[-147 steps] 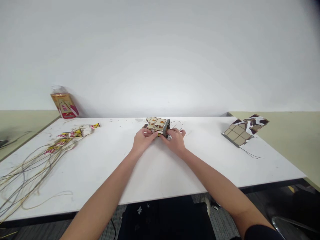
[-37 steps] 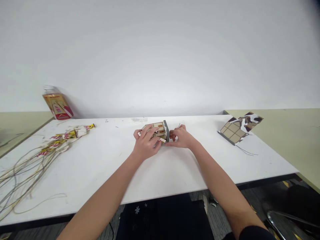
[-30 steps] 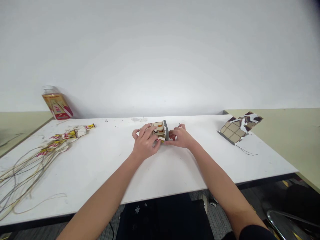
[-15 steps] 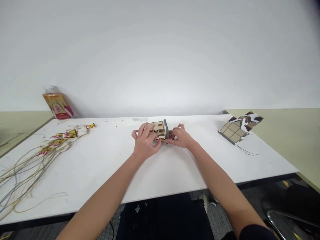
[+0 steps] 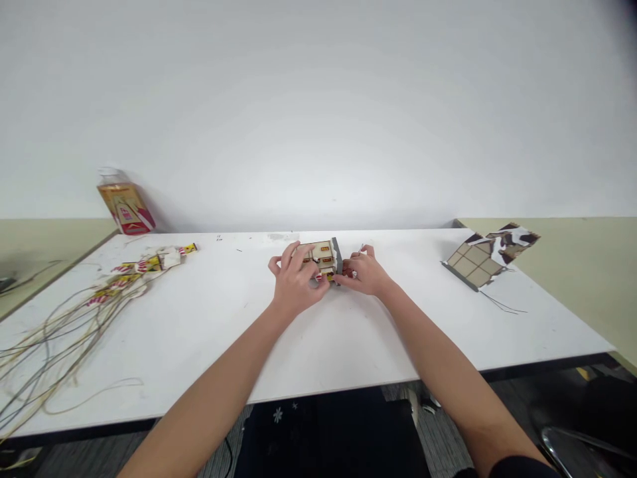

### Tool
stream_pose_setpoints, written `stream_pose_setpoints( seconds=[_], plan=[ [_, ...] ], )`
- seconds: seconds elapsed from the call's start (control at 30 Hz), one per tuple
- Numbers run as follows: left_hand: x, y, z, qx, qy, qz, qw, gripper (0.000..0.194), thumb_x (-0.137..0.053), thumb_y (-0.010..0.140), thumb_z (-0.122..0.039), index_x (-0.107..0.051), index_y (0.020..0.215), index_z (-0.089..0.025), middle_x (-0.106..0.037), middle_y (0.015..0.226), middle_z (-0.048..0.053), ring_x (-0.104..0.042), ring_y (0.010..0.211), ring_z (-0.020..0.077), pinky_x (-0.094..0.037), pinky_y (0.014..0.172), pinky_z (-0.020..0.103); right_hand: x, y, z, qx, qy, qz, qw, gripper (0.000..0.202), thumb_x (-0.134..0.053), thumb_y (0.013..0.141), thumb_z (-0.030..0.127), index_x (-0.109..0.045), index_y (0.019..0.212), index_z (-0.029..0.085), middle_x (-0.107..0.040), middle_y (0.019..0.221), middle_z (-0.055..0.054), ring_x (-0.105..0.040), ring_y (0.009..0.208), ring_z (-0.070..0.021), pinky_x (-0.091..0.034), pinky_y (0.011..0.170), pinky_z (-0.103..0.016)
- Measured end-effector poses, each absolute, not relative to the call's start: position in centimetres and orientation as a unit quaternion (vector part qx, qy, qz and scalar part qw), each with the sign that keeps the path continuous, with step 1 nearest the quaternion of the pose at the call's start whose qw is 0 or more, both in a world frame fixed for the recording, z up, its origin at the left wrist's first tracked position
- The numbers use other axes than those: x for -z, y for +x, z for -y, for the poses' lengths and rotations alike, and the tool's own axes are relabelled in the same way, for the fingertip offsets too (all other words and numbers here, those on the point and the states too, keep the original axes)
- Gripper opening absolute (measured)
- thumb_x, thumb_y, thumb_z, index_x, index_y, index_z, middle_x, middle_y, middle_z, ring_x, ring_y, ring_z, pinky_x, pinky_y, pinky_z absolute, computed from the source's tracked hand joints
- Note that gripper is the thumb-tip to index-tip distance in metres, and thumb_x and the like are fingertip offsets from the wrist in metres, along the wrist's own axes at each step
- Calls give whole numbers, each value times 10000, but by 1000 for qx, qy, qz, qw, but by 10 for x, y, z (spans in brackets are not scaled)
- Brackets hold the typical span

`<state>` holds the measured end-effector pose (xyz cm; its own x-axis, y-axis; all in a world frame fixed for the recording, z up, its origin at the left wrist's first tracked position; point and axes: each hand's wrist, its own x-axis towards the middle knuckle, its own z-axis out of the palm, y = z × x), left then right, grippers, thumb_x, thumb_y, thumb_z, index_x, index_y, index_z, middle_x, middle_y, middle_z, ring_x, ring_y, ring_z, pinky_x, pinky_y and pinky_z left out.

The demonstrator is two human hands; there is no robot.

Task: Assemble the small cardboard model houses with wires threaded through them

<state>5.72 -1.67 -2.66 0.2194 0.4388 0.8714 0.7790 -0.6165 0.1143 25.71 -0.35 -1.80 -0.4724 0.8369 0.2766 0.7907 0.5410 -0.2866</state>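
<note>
A small beige model house with printed windows and a grey edge strip lies on the white table, in front of me. My left hand grips it from the left, fingers over its top and thumb at the near side. A small yellow piece with red and white stripes shows beside that thumb, at the house's near side. At the grey edge, my right hand has its fingers bent together. A thin dark end, perhaps wire, sticks up by its index finger. Whatever lies between the right fingertips is mostly hidden.
On the left lie several yellow, red-and-white striped pieces with long loose wires. A bottle with a gold and red label leans by the wall. To the right rests another beige gridded model part with thin dark wires.
The whole view has shifted slightly, so everything appears a little farther right. Both hands stay at the model house, with only small finger movements.
</note>
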Motion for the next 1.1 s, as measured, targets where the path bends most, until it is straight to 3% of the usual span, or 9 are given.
stream_pose_setpoints(
  seconds=[0.7,1.1],
  plan=[
    [31,55,10,497,-760,353,227,149,-664,719,-212,-581,596,-203,-704,1040,20,-599,1075,284,-254,848,437,32,256,-3,94,-427,867,238,412,-496,883,442,-546,571,177,-626,535,6,-556,615,-137,-209,881,-392],
    [25,48,6,482,-787,298,244,155,-687,769,-261,-578,675,-203,-711,1005,15,-625,1024,238,-266,836,398,36,253,-4,117,-430,853,272,424,-553,825,510,-538,556,183,-576,491,22,-521,567,-125,-222,890,-394]
  ],
)
